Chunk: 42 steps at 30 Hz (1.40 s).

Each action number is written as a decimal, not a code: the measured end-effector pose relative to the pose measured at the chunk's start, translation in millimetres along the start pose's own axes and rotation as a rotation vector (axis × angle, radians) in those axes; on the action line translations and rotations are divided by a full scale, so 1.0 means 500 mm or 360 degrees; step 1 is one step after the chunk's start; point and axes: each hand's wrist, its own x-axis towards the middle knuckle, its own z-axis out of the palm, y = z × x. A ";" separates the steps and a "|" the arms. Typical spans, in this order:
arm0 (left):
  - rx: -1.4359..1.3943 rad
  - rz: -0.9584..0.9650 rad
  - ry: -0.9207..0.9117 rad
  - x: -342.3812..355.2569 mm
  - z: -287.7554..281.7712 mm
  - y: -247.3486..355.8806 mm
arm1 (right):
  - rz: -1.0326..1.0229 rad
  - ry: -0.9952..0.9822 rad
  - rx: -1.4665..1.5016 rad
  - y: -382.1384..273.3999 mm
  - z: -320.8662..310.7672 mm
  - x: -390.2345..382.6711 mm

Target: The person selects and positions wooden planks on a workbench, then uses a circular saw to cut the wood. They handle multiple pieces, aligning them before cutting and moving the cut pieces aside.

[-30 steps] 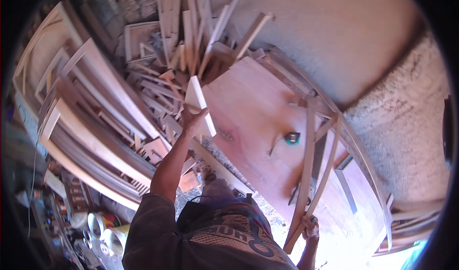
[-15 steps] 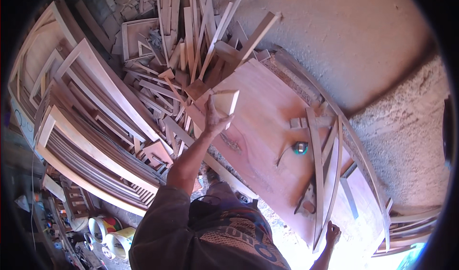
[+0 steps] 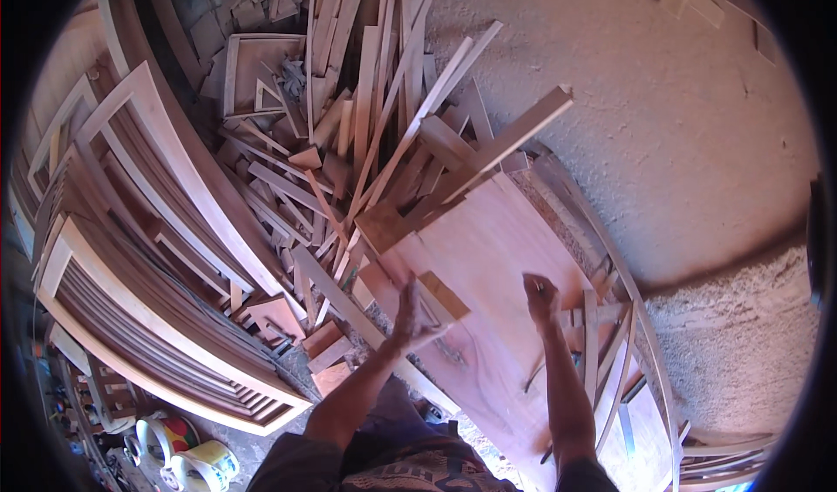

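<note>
My left hand is closed on the near side of a short wooden block, held tilted above a large reddish wooden board. To its right, my right hand is raised over the same board, its fingers curled together. Whether something small is in those fingers I cannot make out. My right forearm crosses the board and covers part of what lies there. Several narrow wooden strips lie on the board's right part, beyond that forearm.
Framed wooden shutters or doors lean in a stack on the left. A heap of offcuts and long battens fills the far middle, one thick batten jutting over the board's far end. A rough wall bounds the right. Buckets stand lower left.
My right hand has come up from the lower right to over the board, near the block. My left hand has lowered and moved slightly right, turning the block. The view has shifted.
</note>
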 end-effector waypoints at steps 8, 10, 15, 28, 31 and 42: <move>0.0078 0.0030 0.0169 0.062 0.010 -0.082 | 0.0589 -0.0207 0.0436 -0.142 0.230 0.390; 0.0179 -0.0051 0.0181 0.075 0.021 -0.126 | 0.0617 -0.0155 0.0471 -0.128 0.268 0.469; -0.0079 0.0108 0.0260 0.100 0.034 -0.136 | 0.0825 0.0003 0.0724 -0.029 0.361 0.605; 0.0322 0.0526 0.0379 0.106 0.034 -0.168 | 0.0846 0.0007 0.1243 -0.051 0.503 0.685; 0.0337 0.0431 0.0359 0.089 0.043 -0.182 | 0.0783 0.0131 0.1244 -0.125 0.547 0.640; 0.0388 0.0421 0.0346 0.086 0.051 -0.177 | -0.0499 0.0196 0.1525 -0.441 0.229 0.597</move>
